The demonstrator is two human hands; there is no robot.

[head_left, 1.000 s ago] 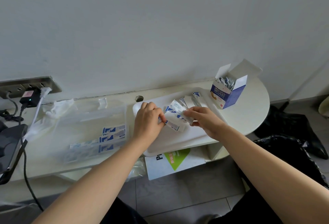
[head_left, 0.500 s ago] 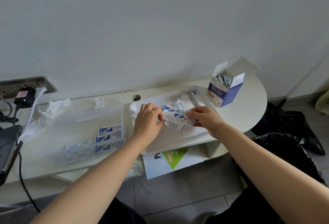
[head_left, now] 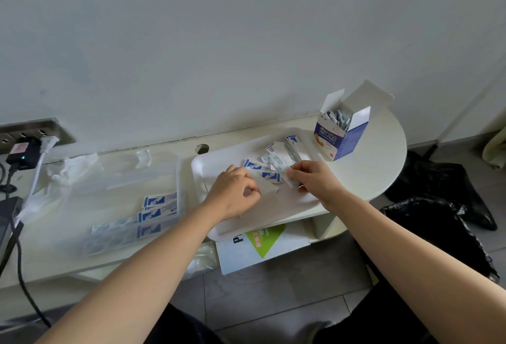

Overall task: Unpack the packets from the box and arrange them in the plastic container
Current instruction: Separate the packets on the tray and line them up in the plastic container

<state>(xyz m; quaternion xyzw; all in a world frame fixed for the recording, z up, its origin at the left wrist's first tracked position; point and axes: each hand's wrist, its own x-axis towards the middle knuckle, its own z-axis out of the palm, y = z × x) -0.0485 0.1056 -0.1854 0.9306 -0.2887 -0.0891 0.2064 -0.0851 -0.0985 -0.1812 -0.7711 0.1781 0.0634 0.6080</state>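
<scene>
An open blue and white box [head_left: 339,135] stands on the right of the white table, with more packets showing inside it. Several blue and white packets [head_left: 275,157] lie loose on a white tray [head_left: 208,176]. My right hand [head_left: 315,179] pinches a long packet [head_left: 282,170] over the tray. My left hand [head_left: 235,193] has its fingers curled on a white packet [head_left: 265,189] lying on the tray. At the left sits a clear plastic container [head_left: 164,168] with several packets [head_left: 153,215] laid in rows.
A wall socket strip with plugs and cables [head_left: 24,149] sits at the far left, beside crumpled clear plastic [head_left: 63,174]. A white and green carton [head_left: 262,245] lies under the tray's edge. Black bags [head_left: 438,206] are on the floor at the right.
The view has shifted slightly. My left hand has slid a little toward me on the tray over the white packet, and my right hand keeps hold of the long packet.
</scene>
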